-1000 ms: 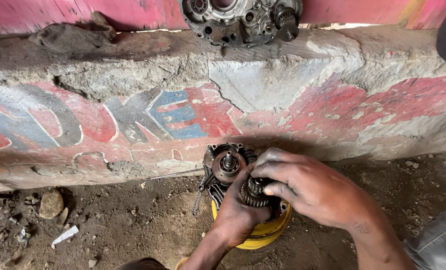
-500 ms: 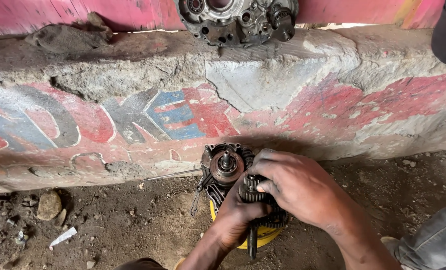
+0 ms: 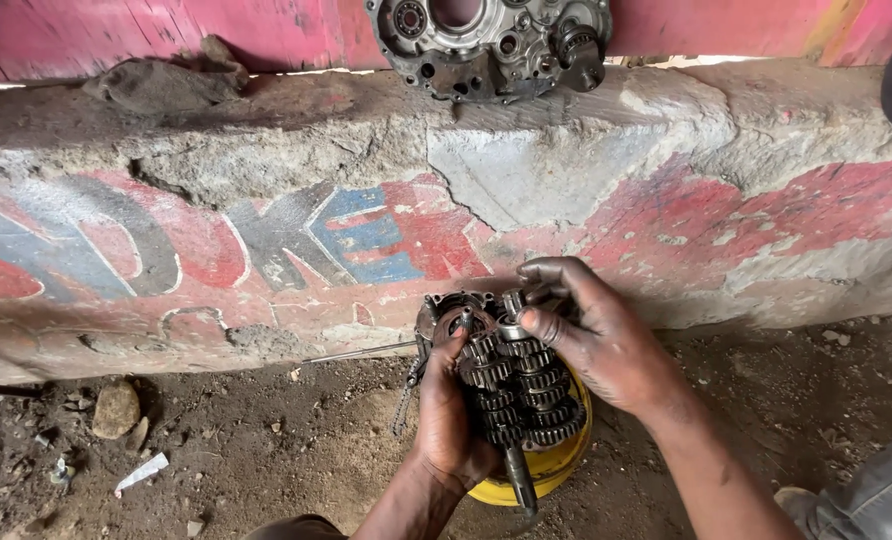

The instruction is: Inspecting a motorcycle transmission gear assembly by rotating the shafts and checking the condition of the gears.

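Gear cluster (image 3: 521, 390) gripped by both hands before red-blue painted curb (image 3: 366, 230).

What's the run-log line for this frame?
left hand: grips gear cluster | right hand: on cluster top | under: yellow bowl | ledge: engine case, rag

Greasy gear cluster (image 3: 519, 385) on shafts, upright over yellow bowl (image 3: 546, 470).

Concrete ledge (image 3: 566, 180) blocks ahead; dirt ground (image 3: 266, 450) open left.
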